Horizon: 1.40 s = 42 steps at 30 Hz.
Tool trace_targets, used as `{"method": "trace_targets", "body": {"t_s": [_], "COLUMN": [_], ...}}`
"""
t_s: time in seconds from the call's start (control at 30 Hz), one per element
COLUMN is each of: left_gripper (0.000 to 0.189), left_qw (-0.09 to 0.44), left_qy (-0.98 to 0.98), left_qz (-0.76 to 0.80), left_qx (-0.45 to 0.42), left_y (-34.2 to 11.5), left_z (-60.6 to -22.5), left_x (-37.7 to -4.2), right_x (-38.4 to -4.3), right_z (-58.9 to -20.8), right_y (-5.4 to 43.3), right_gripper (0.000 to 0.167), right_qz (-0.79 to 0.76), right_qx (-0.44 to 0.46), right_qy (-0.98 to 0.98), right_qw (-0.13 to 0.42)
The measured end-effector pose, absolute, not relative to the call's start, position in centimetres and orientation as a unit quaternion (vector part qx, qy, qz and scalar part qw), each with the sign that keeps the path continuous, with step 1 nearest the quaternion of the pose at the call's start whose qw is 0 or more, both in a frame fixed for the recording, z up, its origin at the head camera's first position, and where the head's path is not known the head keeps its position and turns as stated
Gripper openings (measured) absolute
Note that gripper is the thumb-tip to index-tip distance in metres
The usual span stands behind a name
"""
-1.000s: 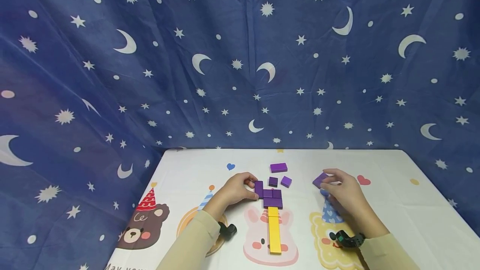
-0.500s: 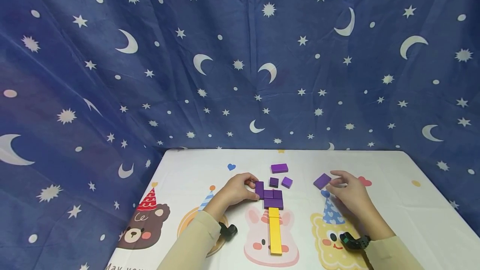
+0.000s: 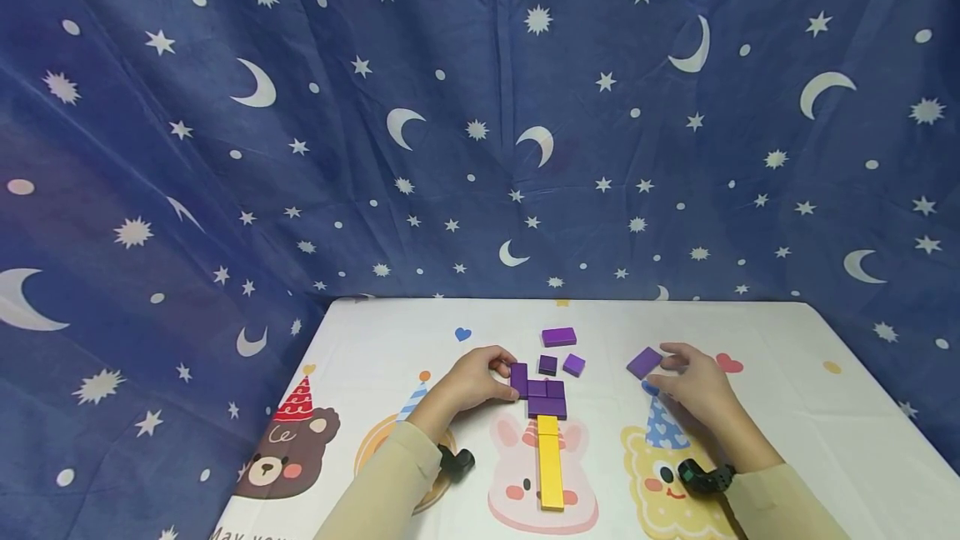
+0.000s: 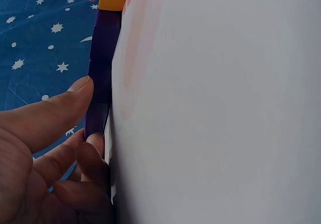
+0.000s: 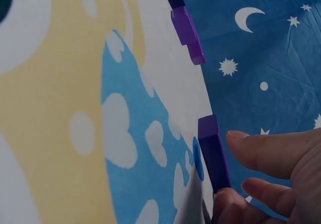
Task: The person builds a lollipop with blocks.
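In the head view, my left hand (image 3: 474,380) holds an upright-lying purple block (image 3: 518,379) between thumb and fingers. That block touches the left side of a cluster of purple blocks (image 3: 546,408), and a yellow strip (image 3: 551,473) runs from the cluster toward me. Seen from the left wrist, the thumb presses on the dark purple block (image 4: 98,118) with fingertips at its end. My right hand (image 3: 699,386) hovers beside a loose purple block (image 3: 644,362) lying askew. In the right wrist view the thumb is apart from this block (image 5: 213,151); whether a finger touches its end, I cannot tell.
Behind the cluster lie a dark purple cube (image 3: 548,365), a lighter purple cube (image 3: 573,365) and a purple rectangular block (image 3: 558,337). The white tablecloth (image 3: 390,332) carries printed cartoon animals. A blue starry curtain (image 3: 420,215) hangs behind the table.
My right hand has let go of the loose purple block and drawn slightly to the right; the block now lies on the table. The left hand stays at its block.
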<state>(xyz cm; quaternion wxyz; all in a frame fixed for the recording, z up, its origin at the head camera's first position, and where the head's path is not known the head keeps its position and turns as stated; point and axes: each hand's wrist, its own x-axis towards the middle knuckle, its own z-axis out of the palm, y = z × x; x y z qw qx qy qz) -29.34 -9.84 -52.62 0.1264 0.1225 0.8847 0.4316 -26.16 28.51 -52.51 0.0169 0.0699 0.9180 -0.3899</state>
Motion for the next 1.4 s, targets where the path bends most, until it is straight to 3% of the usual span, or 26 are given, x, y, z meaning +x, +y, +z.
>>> {"method": "trace_targets", "body": {"t_s": [0.83, 1.4], "left_gripper": [0.053, 0.052], "left_qw": [0.130, 0.130], "left_qy": [0.886, 0.884], "left_qz": [0.431, 0.435], "left_qx": [0.116, 0.114], "left_y": [-9.8, -9.8], "left_z": [-52.6, -52.6], "left_x": [-29.4, -29.4], "right_x": [-28.0, -27.9], "right_z": [-52.6, -52.8], "right_y": [28.3, 28.5], "right_gripper": [0.083, 0.078], "right_qz": [-0.325, -0.331], "right_qx": [0.055, 0.048], "right_qy": [0.943, 0.941], "right_qw": [0.039, 0.042]}}
